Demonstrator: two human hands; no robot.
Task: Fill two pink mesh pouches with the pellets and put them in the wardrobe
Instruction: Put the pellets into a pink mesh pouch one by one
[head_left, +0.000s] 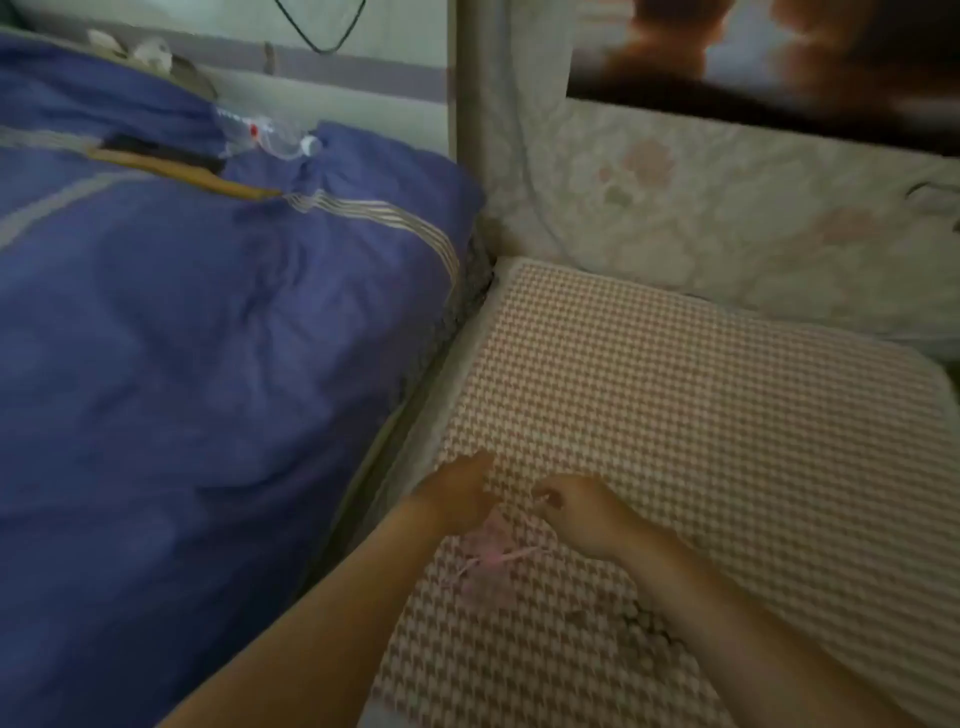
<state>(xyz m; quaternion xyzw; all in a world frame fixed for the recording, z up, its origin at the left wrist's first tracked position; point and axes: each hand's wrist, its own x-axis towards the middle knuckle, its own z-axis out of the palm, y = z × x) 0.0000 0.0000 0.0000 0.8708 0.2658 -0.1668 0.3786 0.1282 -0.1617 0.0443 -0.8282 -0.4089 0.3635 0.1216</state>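
A pink mesh pouch (491, 553) hangs between my two hands just above a houndstooth cushion (701, 415). My left hand (460, 493) grips the pouch's top edge from the left. My right hand (582, 512) has its fingers curled and pinches a thin pink drawstring (519, 555) of the pouch. The picture is blurred, so I cannot tell whether pellets are inside the pouch. No loose pellets and no second pouch are in view.
A blue quilt (182, 338) covers the bed on the left, with a clear plastic bottle (270, 140) lying on it. A floral fabric (727, 223) rises behind the cushion. A grey post (470, 104) stands between bed and cushion.
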